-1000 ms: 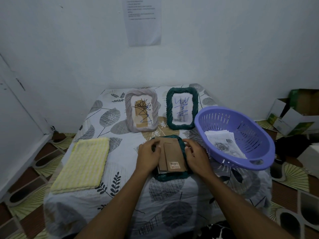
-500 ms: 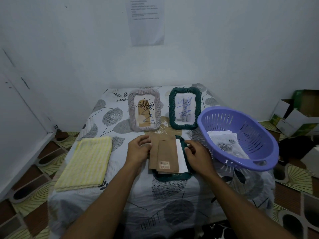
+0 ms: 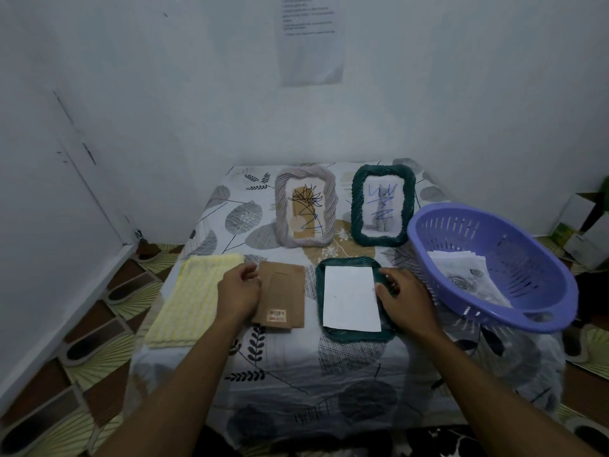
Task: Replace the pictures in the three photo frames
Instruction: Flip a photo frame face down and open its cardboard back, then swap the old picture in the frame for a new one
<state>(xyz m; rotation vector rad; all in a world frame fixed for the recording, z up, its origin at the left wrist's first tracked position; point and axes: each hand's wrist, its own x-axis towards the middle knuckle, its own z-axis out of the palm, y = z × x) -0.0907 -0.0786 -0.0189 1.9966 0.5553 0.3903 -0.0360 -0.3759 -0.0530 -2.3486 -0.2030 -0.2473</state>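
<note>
**Third frame lies opened on the surface, its old picture bared and ready to lift out**

On the leaf-print surface (image 3: 346, 364) the purple basket (image 3: 514, 245) at 3 o'clock holds the new pictures (image 3: 468, 275). A yellow towel (image 3: 188, 301) lies at 9, and a pale frame (image 3: 329, 206) and a green frame (image 3: 357, 206) stand at 12. At the centre the face-down frame (image 3: 356, 334) cradles a white sheet (image 3: 351, 296), with the cardboard backing (image 3: 283, 291) just beside it at 9. The left hand (image 3: 239, 291) pinches the backing's left edge, and the right hand (image 3: 403, 295) curls over the frame's right rim. The sheet looks light, thin and easily creased, so I'd lift it by a corner. The woven rim should give a firm grip.
</note>
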